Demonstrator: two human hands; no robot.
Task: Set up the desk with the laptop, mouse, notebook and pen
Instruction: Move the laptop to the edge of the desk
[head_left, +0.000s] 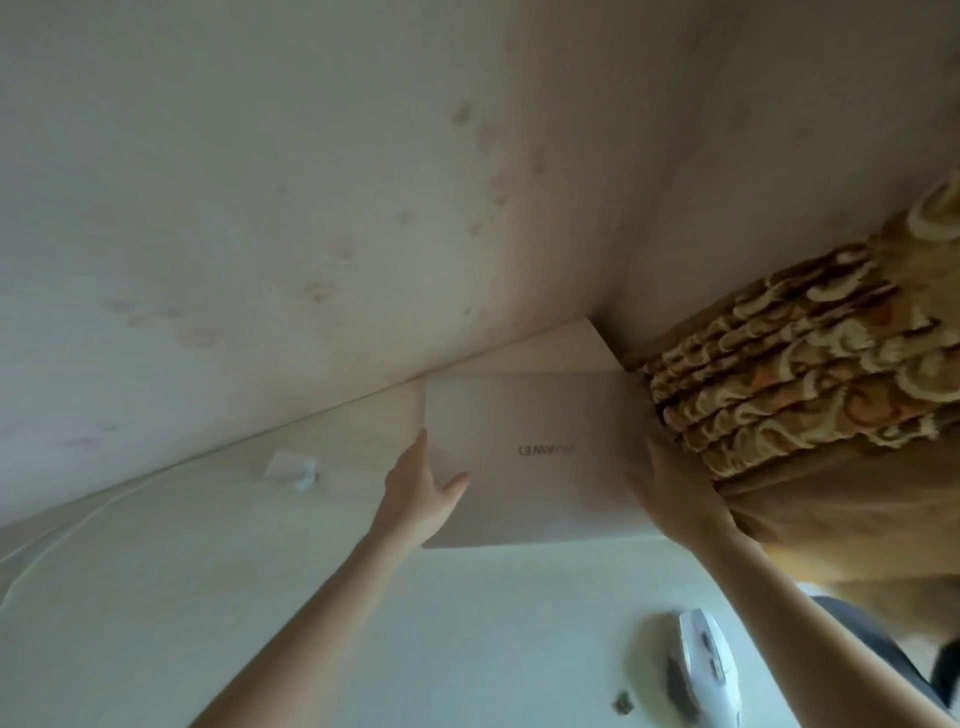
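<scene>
- A pale wall (260, 182) with faint pinkish blotches fills the upper half of the frame, matte and flat, and is met by the desk along a slanting line.
- The desk (182, 571) is seen across the lower left and centre, a smooth light surface with fine wood grain; wide bare room is left at the lower centre.
- A curtain (810, 374) of thick, folded fabric with curled brown and cream patterns is bunched at the right, just beside the laptop's right edge.
- The closed laptop (530, 457), a thin, matte, pale rectangle with lettering on the lid, is held at the desk's far corner, centre of the frame.
- The left hand (421, 493) is clasped on the laptop's left edge, thumb laid on the lid.
- The right hand (670, 493) is wrapped around the right edge, fingers partly hidden.
- A white mouse (706, 670), rounded and glossy, lies at the lower right.
- A small white adapter-like object (293, 467), blurred, lies left of the laptop.
</scene>
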